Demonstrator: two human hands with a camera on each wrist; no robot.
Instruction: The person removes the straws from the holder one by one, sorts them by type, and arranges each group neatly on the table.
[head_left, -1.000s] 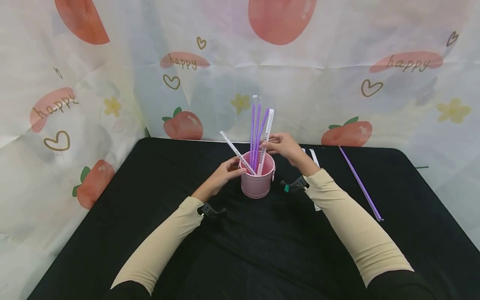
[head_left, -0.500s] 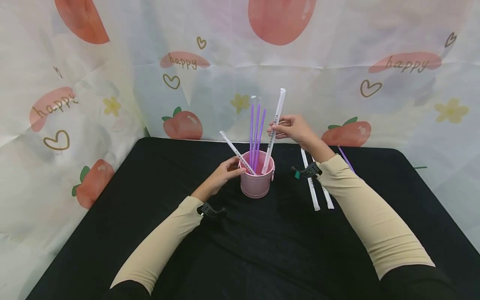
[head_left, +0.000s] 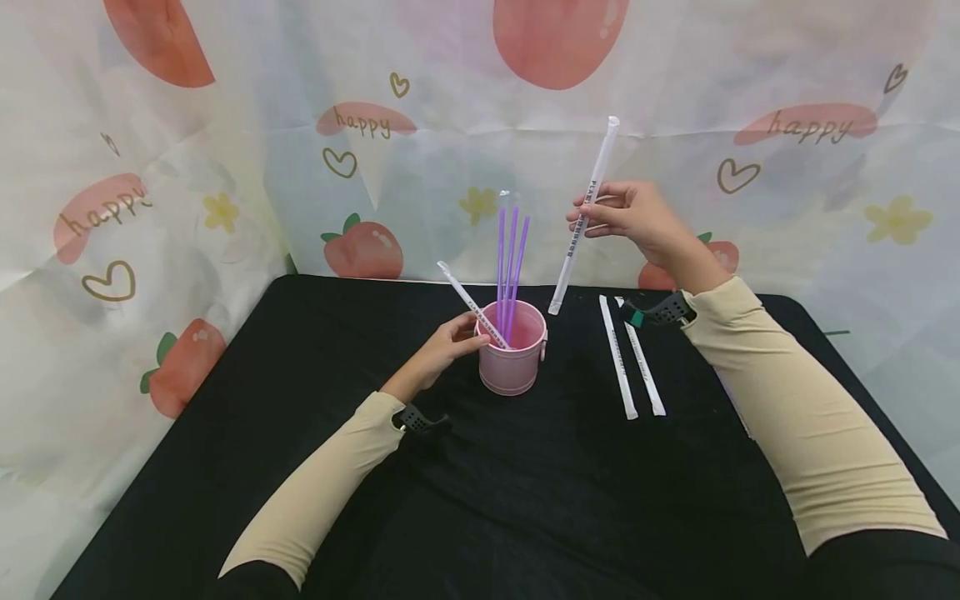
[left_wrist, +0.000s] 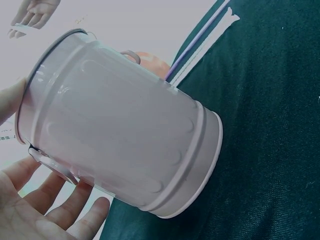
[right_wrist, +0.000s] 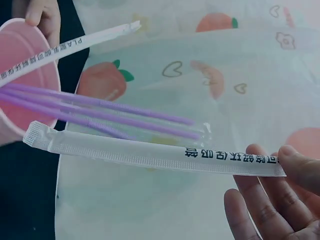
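Note:
In the head view, my left hand (head_left: pixel 444 348) grips the rim of a pink bucket (head_left: pixel 508 372) on the black table, thumb at the lip and fingers around its left side. Inside lean several purple straws (head_left: pixel 500 254) in clear wrappers and one white paper-wrapped straw (head_left: pixel 467 295). Up and to the right of the bucket, my right hand (head_left: pixel 641 218) pinches another paper-wrapped straw (head_left: pixel 562 283), its lower end clear of the rim. The right wrist view shows thumb and fingers pinching this straw (right_wrist: pixel 125 152) near one end, with printed characters along it.
Two paper-wrapped straws (head_left: pixel 617 358) lie on the black tablecloth (head_left: pixel 480 483) to the right of the bucket. A purple straw (left_wrist: pixel 202 38) lies beyond, mostly hidden by my right sleeve in the head view. A printed curtain (head_left: pixel 450 50) hangs behind the table.
My right hand has lifted the paper-wrapped straw out of the bucket, moving up and to the right. My left hand has stayed at the bucket's rim.

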